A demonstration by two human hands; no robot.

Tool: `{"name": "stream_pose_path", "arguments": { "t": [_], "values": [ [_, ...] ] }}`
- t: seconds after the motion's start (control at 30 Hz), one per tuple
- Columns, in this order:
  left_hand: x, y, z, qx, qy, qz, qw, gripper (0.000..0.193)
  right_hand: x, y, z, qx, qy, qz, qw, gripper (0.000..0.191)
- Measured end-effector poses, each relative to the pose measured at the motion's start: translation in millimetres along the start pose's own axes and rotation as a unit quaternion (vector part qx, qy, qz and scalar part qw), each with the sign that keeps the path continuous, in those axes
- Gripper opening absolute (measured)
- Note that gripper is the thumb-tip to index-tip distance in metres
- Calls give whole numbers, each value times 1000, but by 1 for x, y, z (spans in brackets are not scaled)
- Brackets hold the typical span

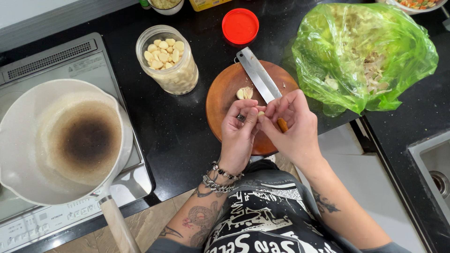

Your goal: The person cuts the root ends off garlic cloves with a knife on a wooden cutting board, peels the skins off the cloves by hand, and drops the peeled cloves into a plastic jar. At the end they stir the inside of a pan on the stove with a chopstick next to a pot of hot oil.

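Note:
My left hand (239, 133) and my right hand (293, 126) meet over a round wooden cutting board (225, 91), both pinching one small garlic clove (260, 113) between their fingertips. The right hand also holds a knife, its wooden handle (282, 124) tucked in the palm and its steel blade (258, 75) pointing away over the board. A peeled garlic piece (244, 93) lies on the board just beyond my left fingers. An open glass jar (168, 58) of peeled cloves stands to the left of the board.
A red jar lid (240, 26) lies behind the board. A green plastic bag (363, 54) holding garlic skins sits at the right. A white saucepan (63, 140) with a scorched bottom rests on the cooktop (56, 61) at left. A sink (433, 168) is at far right.

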State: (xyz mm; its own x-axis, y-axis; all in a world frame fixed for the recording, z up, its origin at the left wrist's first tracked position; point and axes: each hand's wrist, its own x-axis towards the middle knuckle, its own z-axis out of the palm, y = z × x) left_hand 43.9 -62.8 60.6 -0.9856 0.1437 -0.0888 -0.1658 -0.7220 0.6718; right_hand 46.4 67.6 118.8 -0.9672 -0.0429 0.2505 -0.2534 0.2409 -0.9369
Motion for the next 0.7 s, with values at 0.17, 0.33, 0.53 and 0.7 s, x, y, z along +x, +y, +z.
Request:
{"name": "stream_pose_path", "arguments": {
  "t": [0.17, 0.33, 0.53, 0.7],
  "values": [
    [0, 1, -1, -4, -11, 13, 1000, 17, 2, -1, 0, -12, 0, -34, 999, 38],
    [2, 3, 2, 14, -7, 27, 1000, 16, 3, -1, 2, -19, 13, -31, 999, 38],
    [2, 4, 5, 34, -18, 38, 999, 19, 2, 0, -2, -37, 18, -54, 998, 36],
    [3, 6, 4, 122, -45, 80, 988, 25, 2, 1, -9, -20, 31, -75, 996, 37]
  ]
}}
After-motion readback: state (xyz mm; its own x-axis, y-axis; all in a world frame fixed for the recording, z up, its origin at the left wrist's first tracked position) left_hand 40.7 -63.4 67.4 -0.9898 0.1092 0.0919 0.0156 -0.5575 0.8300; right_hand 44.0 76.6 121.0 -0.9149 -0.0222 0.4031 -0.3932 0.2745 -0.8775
